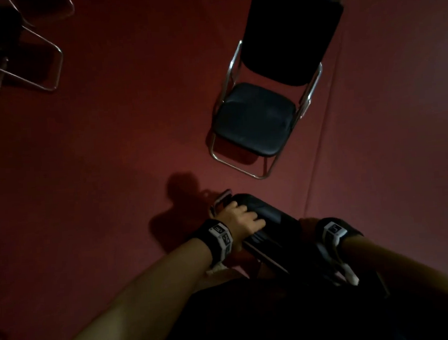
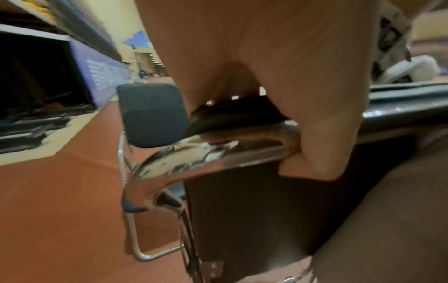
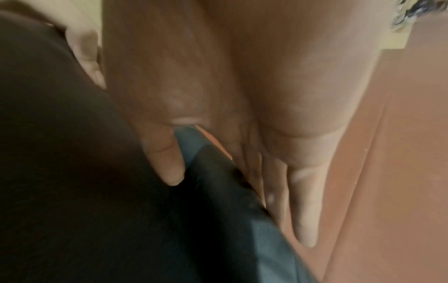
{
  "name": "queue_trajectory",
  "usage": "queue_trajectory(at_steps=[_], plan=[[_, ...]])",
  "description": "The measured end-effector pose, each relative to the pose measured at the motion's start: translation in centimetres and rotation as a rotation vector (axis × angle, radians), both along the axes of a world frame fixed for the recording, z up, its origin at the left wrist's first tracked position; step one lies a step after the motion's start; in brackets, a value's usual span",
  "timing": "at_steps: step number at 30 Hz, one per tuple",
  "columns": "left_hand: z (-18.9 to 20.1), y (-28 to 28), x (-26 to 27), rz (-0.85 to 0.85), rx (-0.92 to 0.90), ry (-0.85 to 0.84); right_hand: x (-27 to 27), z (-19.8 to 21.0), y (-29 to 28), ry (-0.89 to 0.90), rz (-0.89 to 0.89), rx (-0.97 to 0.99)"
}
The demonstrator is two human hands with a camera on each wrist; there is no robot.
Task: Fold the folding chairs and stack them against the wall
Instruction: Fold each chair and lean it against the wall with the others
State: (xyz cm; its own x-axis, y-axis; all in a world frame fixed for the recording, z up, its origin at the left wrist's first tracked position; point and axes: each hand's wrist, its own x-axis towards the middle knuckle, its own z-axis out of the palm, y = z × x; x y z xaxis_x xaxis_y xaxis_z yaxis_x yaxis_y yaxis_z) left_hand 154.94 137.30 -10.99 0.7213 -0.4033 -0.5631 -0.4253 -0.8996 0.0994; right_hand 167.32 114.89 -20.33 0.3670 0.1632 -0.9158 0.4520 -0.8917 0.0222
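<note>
A dull red floor (image 1: 109, 152) fills the room, with a seam line running down its right part. In the left wrist view a pale wall with a dark opening and a blue panel (image 2: 104, 74) borders the floor's far side.

The held chair (image 1: 269, 220) is black-padded with a chrome frame, and it sits close in front of the person, at the near middle of the floor; how far it is folded cannot be told. The left hand (image 1: 244, 218) grasps its top left corner, fingers over the padding and, in the left wrist view, thumb (image 2: 322, 145) curled round the chrome tube (image 2: 206, 159). The right hand (image 3: 278, 114) lies with straight fingers (image 3: 305, 210) along the chair's right edge, thumb on the dark padding, not clenched.

An open chair (image 1: 270, 93) stands just beyond the held one, seat toward the person, apart from it. A third chair (image 1: 12, 47) stands at the far left corner, well apart. Bare floor lies between the three chairs and along the right of the seam.
</note>
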Motion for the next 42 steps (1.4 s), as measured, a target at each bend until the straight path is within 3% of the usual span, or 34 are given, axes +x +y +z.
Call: queue_trajectory(at_steps=[3, 6, 14, 19, 22, 26, 28, 31, 34, 36, 42], plan=[[-0.1, 2.3, -1.7, 0.069, -0.013, 0.025, 0.5, 0.3, 2.6, 0.042, 0.078, -0.036], [0.7, 6.9, -2.6, 0.147, 0.027, 0.015, 1.9, 2.4, 8.9, 0.037, 0.186, 0.056], [1.9, 16.2, -8.5, 0.526, 0.078, 0.031, 0.8, 2.9, 27.4, -0.019, 0.524, 0.146], [1.2, 22.0, -11.8, 0.801, 0.136, 0.030, -2.3, 3.5, 39.9, -0.136, 0.909, 0.236], [1.0, 26.7, -12.2, 1.000, 0.106, 0.140, -2.7, 5.4, 47.1, -0.012, 1.065, 0.298], [2.2, 32.7, -14.5, 1.323, 0.053, 0.173, -4.5, 9.3, 54.2, 0.362, 1.254, 0.517], [1.5, 34.9, -16.9, 1.503, -0.012, 0.177, -6.4, 9.1, 57.4, 0.319, 1.425, 0.536], [0.0, 36.1, -17.7, 1.533, -0.059, 0.235, -8.8, 6.9, 61.0, 0.174, 1.619, 0.448], [-1.2, 37.6, -16.9, 1.563, -0.085, 0.224, -9.4, 6.2, 63.8, 0.143, 1.669, 0.388], [-1.6, 38.9, -17.5, 1.584, -0.081, 0.162, -9.5, 6.0, 65.5, 0.148, 1.659, 0.453], [-3.5, 44.3, -22.2, 1.649, -0.187, 0.270, -14.6, 6.2, 69.8, 0.203, 1.686, 0.397]])
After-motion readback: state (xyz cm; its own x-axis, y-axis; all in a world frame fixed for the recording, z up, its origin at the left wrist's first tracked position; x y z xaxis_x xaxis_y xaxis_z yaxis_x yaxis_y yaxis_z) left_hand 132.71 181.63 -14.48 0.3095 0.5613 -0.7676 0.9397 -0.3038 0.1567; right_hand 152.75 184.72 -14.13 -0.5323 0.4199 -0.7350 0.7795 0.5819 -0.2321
